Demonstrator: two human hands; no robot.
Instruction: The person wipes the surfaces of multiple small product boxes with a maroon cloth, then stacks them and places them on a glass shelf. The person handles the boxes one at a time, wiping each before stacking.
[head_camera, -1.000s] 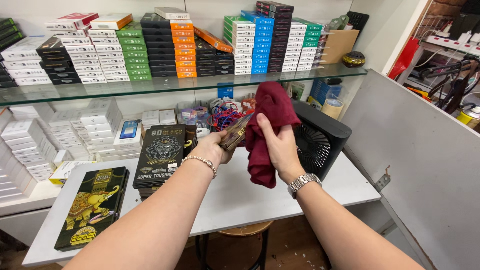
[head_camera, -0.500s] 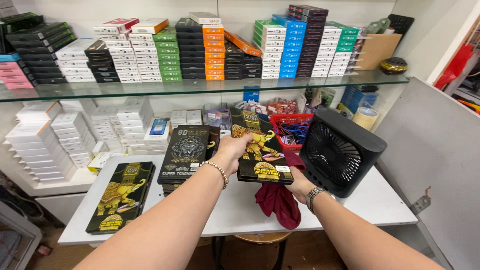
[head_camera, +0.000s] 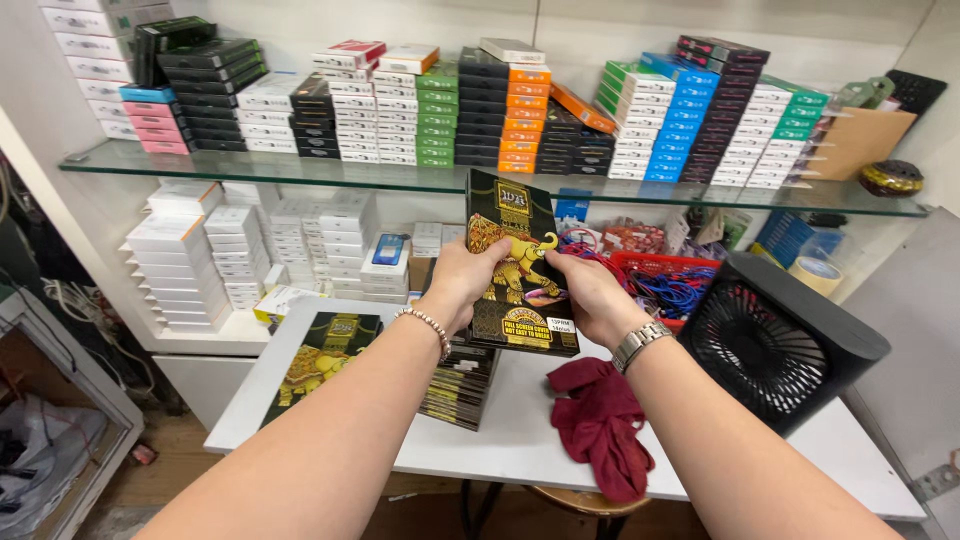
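Note:
I hold a flat black box with a gold elephant picture (head_camera: 517, 262) upright in front of me, over the white table (head_camera: 520, 440). My left hand (head_camera: 462, 280) grips its left edge and my right hand (head_camera: 585, 292) grips its right edge. Under my left wrist stands a stack of similar black boxes (head_camera: 460, 380). A dark red cloth (head_camera: 605, 425) lies crumpled on the table below my right forearm, hanging over the front edge. Another black and gold box (head_camera: 318, 362) lies flat at the table's left end.
A black fan (head_camera: 775, 340) stands on the table at the right. A red basket of cables (head_camera: 670, 285) sits behind the held box. A glass shelf (head_camera: 300, 172) carries rows of coloured boxes. White boxes (head_camera: 185, 255) pile up at the left.
A second ago both hands held the red cloth near the fan. The cloth now lies on the table, and both hands have lifted a black and gold box upright.

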